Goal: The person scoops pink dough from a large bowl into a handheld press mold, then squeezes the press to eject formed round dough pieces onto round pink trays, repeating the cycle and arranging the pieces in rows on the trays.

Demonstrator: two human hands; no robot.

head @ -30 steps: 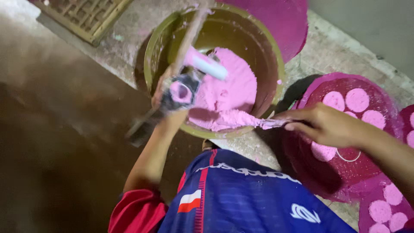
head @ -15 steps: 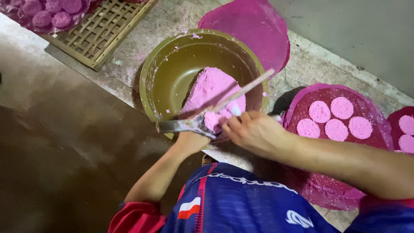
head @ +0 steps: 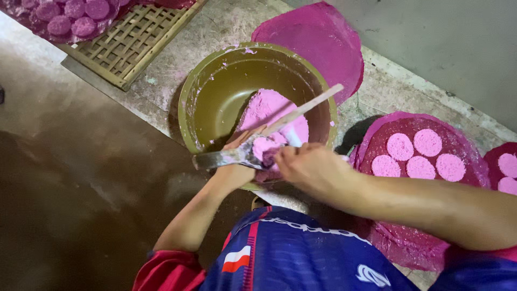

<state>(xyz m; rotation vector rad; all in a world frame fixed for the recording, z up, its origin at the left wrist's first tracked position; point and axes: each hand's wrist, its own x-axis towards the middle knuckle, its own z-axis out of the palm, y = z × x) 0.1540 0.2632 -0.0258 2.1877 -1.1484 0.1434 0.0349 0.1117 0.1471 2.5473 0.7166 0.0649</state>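
Right hand (head: 309, 167) has come back from the tray side, fingers now clenched round the stick (head: 301, 110). Left hand (head: 239, 161) grips the metal ring mould (head: 253, 151), packed pink, over the olive bowl (head: 215, 91). Filling's on again.

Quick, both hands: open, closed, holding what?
Left hand: closed on a metal ring mould packed with pink paste.
Right hand: closed on a flat stick.

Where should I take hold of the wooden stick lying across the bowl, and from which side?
Grip the stick on its bare upper end, which juts up past the bowl's far rim. Come from the far right, above the rim. The lower end is buried in pink paste and crowded by both hands, left and right.
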